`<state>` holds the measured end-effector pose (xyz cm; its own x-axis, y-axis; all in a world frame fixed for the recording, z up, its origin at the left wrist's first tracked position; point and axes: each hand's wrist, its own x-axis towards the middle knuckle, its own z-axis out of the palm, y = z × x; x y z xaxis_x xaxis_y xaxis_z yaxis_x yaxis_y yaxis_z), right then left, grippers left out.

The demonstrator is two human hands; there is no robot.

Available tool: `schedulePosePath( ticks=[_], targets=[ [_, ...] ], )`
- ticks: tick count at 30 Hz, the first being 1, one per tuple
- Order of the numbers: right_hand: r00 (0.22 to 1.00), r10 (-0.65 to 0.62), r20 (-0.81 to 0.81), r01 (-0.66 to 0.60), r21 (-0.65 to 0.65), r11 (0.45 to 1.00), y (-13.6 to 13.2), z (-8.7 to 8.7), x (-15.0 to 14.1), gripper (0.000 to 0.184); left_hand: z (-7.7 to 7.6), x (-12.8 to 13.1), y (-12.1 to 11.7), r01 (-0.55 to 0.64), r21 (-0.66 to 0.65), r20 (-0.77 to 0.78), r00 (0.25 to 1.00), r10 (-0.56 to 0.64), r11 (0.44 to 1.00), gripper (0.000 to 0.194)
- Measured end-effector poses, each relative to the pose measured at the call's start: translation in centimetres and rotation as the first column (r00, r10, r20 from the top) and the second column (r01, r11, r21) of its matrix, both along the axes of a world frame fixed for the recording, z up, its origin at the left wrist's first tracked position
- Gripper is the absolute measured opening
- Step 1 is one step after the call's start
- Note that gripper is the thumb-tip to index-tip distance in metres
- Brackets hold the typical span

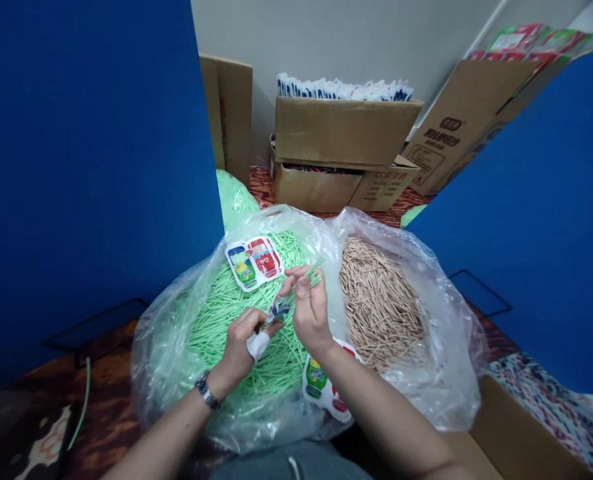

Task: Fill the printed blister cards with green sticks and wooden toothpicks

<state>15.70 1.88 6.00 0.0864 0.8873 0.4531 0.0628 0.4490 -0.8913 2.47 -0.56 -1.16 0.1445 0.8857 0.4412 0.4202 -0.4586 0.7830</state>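
My left hand (240, 337) is closed on a small printed packet (278, 311), seen nearly edge-on, with a white end (258, 345) sticking out below the fingers. My right hand (310, 313) pinches a few thin green sticks (315, 272) just above the packet. Both hands are over a clear plastic bag (169, 327) full of loose green sticks (216, 310). On those sticks lies a flat packet with Sprite and Cola pictures (254, 262). A similar packet (316, 381) lies partly hidden under my right forearm.
A second clear bag (443, 353) holds thin brown sticks (379, 303). Stacked cardboard boxes (343, 133) stand behind, the top one holding white-and-blue packets. Blue panels (91, 167) rise on both sides. An open carton (521, 427) sits at lower right beside more printed packets (551, 400).
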Motion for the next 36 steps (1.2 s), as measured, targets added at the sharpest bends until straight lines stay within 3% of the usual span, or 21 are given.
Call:
schedulePosePath(
  ticks=[8, 13, 15, 19, 20, 22, 24, 26, 28, 30, 33, 36],
  targets=[
    [0.96, -0.065, 0.272, 0.039, 0.099, 0.994, -0.7, -2.3, 0.0, 0.022, 0.7, -0.2, 0.3, 0.006, 0.043, 0.018, 1.0, -0.007, 0.999, 0.019],
    [0.927, -0.044, 0.373, -0.009, 0.138, 0.99, -0.5, -1.8, 2.4, 0.049, 1.0, -0.8, 0.7, 0.075, 0.087, 0.02, 0.997, -0.077, 0.993, 0.009],
    [0.882, -0.056, 0.467, -0.033, 0.18, 0.983, -0.5, -1.5, 3.0, 0.048, 1.0, -0.9, 0.8, 0.096, 0.105, 0.032, 0.994, -0.1, 0.99, 0.008],
    [0.719, 0.01, 0.695, -0.248, 0.244, 0.938, -0.6, -1.7, 3.6, 0.042, 0.6, -0.8, 0.9, 0.115, 0.122, 0.064, 0.99, -0.124, 0.986, 0.007],
    [0.727, 0.02, 0.686, -0.245, 0.233, 0.941, -0.5, -1.9, 3.7, 0.043, 0.5, -0.9, 0.9, 0.126, 0.111, 0.07, 0.988, -0.134, 0.986, 0.006],
    [0.814, 0.013, 0.581, -0.137, 0.169, 0.976, 0.0, -2.4, 4.2, 0.047, 0.4, -1.0, 0.8, 0.142, 0.065, 0.084, 0.986, -0.147, 0.988, 0.004],
    [0.911, 0.025, 0.412, -0.032, 0.008, 0.999, 0.8, -3.2, 4.8, 0.051, 0.5, -1.2, 0.7, 0.137, 0.014, 0.099, 0.985, -0.138, 0.99, 0.004],
    [0.964, 0.142, 0.223, -0.096, -0.203, 0.974, 1.5, -4.2, 5.1, 0.053, 0.7, -1.3, 0.7, 0.121, -0.023, 0.116, 0.986, -0.118, 0.992, 0.009],
    [0.962, 0.27, 0.037, -0.242, -0.342, 0.908, 1.9, -5.2, 4.9, 0.047, 0.6, -1.3, 0.8, 0.107, -0.086, 0.153, 0.984, -0.093, 0.991, 0.012],
    [0.954, 0.285, -0.089, -0.297, -0.36, 0.884, 2.1, -6.0, 4.5, 0.033, 0.3, -1.0, 1.2, 0.121, -0.186, 0.242, 0.967, -0.074, 0.975, 0.013],
    [0.969, 0.199, -0.145, -0.235, -0.311, 0.921, 2.0, -6.4, 4.0, 0.023, -0.6, -0.7, 1.9, 0.15, -0.313, 0.381, 0.924, -0.02, 0.938, 0.032],
    [0.979, 0.185, -0.091, -0.204, -0.3, 0.932, 1.9, -6.6, 3.8, 0.024, -1.4, -0.8, 2.4, 0.094, -0.393, 0.33, 0.943, 0.045, 0.915, 0.03]
  ],
)
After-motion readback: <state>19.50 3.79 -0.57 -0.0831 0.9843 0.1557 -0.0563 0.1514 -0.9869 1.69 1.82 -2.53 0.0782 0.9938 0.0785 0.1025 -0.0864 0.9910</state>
